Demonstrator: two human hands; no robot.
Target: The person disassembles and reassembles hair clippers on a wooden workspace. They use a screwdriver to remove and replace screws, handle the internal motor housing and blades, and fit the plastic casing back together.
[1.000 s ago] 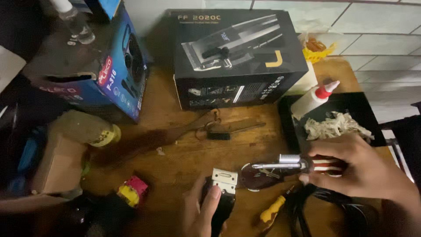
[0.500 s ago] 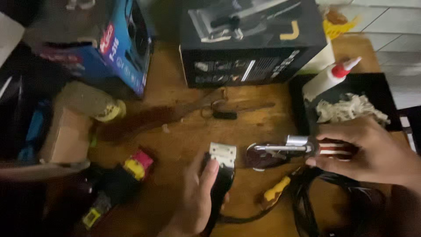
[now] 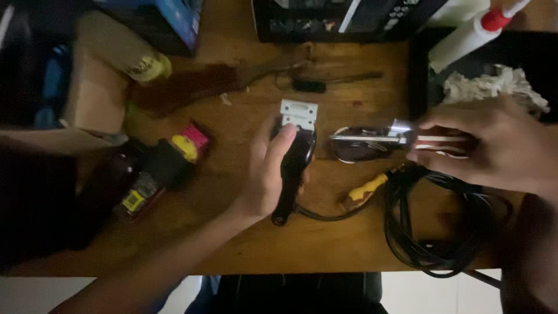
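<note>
Left hand [image 3: 264, 174] is wrapped around a black clipper [image 3: 295, 160] lying mid-surface [image 3: 232, 244], blade end pointing away. Right hand [image 3: 494, 145] is closed on a second clipper [image 3: 372, 142], apparently striped at the grip, just right of the first. Coiled black cord [image 3: 430, 232] lies near the right hand.
</note>
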